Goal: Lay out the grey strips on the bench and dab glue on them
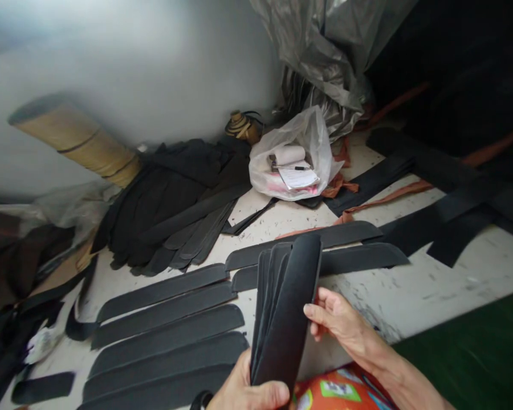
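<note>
grey wall (pixel 132 68), scuffed white worktop (pixel 431 285)

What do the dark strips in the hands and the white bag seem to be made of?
Strips: probably leather or a synthetic like it; matte dark grey, stiff enough to stand fanned. Bag: thin plastic; glossy, crinkled, half see-through, its contents showing.

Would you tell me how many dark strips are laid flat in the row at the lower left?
5 strips: first, second, third, fourth, fifth, top to bottom left of the left hand; more may continue below the frame.
</note>
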Demonstrator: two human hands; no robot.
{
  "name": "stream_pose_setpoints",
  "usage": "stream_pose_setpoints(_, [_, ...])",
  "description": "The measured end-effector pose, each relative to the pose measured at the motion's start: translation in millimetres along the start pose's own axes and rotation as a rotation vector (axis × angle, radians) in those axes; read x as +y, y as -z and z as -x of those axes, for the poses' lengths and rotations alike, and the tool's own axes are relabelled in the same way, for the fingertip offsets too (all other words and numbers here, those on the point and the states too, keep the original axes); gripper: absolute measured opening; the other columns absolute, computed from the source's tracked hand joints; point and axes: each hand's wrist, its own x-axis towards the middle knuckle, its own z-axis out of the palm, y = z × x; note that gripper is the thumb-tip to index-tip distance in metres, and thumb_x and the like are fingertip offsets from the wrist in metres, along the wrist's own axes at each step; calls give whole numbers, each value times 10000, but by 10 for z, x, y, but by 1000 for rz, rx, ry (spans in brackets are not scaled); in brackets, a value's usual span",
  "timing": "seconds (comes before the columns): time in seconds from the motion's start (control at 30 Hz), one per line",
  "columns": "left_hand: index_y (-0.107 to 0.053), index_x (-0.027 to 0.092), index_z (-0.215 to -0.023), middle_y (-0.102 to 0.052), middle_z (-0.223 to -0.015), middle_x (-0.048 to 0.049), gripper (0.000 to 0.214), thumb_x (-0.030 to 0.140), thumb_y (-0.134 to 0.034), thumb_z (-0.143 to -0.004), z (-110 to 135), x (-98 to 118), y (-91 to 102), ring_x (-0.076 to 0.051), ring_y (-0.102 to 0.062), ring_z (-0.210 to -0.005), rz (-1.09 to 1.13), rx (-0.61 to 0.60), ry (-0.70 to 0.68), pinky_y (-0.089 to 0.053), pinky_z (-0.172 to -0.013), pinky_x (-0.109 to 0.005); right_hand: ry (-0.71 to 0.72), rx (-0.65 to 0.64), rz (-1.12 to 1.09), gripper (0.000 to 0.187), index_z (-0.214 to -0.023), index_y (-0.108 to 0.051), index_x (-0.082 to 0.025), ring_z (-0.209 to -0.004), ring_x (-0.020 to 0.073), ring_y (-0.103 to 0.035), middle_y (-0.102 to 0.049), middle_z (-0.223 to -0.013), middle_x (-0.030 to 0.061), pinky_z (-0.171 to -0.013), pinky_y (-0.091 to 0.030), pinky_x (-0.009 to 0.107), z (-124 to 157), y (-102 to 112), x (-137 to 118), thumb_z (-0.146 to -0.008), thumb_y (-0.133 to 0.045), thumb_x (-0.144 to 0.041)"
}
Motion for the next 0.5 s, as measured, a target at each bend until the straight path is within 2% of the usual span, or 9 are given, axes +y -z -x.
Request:
stream_pose_setpoints(0.1, [-626,129,-981,-511,-705,-2,430,402,-739,-668,-29,149,-64,-93,-392,-604,78,-121,-54,-325,-598,-219,24,-50,-80,440,-807,-563,-141,-504,65,-415,-518,-686,-19,-472,-376,200,71,-14,-96,-637,-719,-516])
stream_pose_setpoints(0.17, [-625,147,-1071,-579,-793,-33,466,362,-746,-676,-31,241,-126,-130,-479,-687,102,-153,-79,-372,-702,-252,38,-66,-116,416,-832,-586,-130,-533,69,-403,-523,-689,-12,-481,-351,195,105,-25,-109,-664,-714,-489])
stream_pose_setpoints(0.3, [-634,152,-1116,-652,-914,-82,563,386,-776,-625,-17,322,-233,-236,-578,-849,139,-53,-129,-409,-768,-301,37,-49,-166,416,-848,-607,-118,-542,71,-401,-537,-679,-2,-465,-324,187,120,-23,-66,-673,-725,-476])
stream_pose_setpoints(0.5, [-650,148,-1101,-679,-971,-95,564,381,-785,-605,-23,275,-219,-286,-593,-938,109,32,-131,-439,-824,-340,8,-51,-221,412,-850,-616,-126,-512,67,-445,-560,-726,-2,-483,-406,205,93,47,-63,-629,-775,-435])
